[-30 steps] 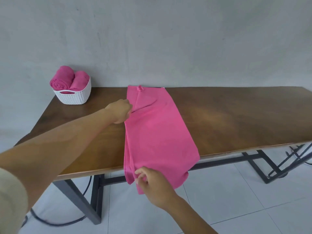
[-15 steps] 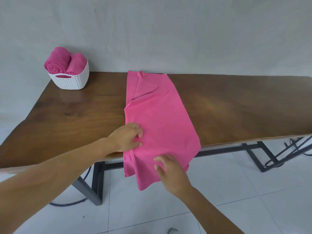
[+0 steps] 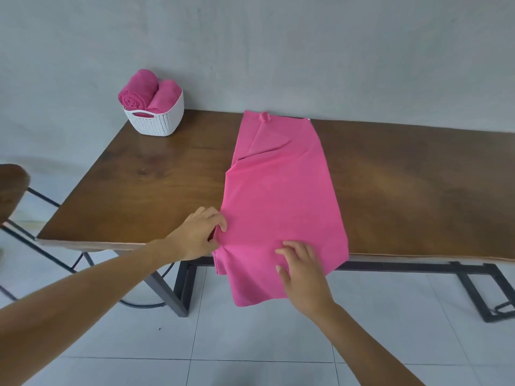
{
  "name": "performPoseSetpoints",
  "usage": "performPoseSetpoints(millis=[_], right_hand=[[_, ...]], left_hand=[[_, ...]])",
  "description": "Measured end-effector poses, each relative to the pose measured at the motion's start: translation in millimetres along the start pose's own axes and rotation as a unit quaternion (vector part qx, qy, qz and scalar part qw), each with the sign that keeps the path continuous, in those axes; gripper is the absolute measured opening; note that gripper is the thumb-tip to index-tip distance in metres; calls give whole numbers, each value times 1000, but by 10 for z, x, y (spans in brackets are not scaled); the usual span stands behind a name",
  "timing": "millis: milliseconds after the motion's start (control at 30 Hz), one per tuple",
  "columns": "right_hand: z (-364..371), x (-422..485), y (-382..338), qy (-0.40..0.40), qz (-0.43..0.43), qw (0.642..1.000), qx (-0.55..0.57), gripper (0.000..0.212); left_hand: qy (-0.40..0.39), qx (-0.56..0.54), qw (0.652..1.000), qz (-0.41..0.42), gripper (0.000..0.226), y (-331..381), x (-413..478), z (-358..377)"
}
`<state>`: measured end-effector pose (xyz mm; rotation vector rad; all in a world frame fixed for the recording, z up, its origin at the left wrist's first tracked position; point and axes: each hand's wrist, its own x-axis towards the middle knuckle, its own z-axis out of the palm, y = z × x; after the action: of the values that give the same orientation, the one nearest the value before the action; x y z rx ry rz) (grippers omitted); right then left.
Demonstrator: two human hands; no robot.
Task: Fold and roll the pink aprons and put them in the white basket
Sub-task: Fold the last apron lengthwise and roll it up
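A pink apron (image 3: 281,190) lies folded lengthwise across the brown table (image 3: 139,190), its near end hanging over the front edge. My left hand (image 3: 199,232) pinches the apron's left edge near the table's front. My right hand (image 3: 302,271) rests on the hanging end, fingers spread and lightly bent on the cloth. At the back left corner stands the white basket (image 3: 156,121) holding two rolled pink aprons (image 3: 145,93).
A grey wall runs behind the table. A wooden stool (image 3: 11,188) on a black metal frame stands at the left. The table's black metal legs (image 3: 473,285) and white floor tiles show below, with a dark cable on the floor.
My left hand has come down from the apron's far left edge to the near left edge. My right hand shifted right along the hanging end. The camera view swung right.
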<state>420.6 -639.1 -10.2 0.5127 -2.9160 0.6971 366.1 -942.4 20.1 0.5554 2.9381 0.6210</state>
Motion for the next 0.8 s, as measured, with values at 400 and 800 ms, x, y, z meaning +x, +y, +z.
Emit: performPoseSetpoints(millis=[400, 800], right_hand=[[-177, -196, 498, 28, -68, 995, 69, 18], [-68, -592, 1541, -98, 146, 972, 156, 17]], left_hand=[[-18, 10, 995, -97, 43, 204, -35, 45], [-31, 9, 996, -83, 76, 1006, 506, 311]])
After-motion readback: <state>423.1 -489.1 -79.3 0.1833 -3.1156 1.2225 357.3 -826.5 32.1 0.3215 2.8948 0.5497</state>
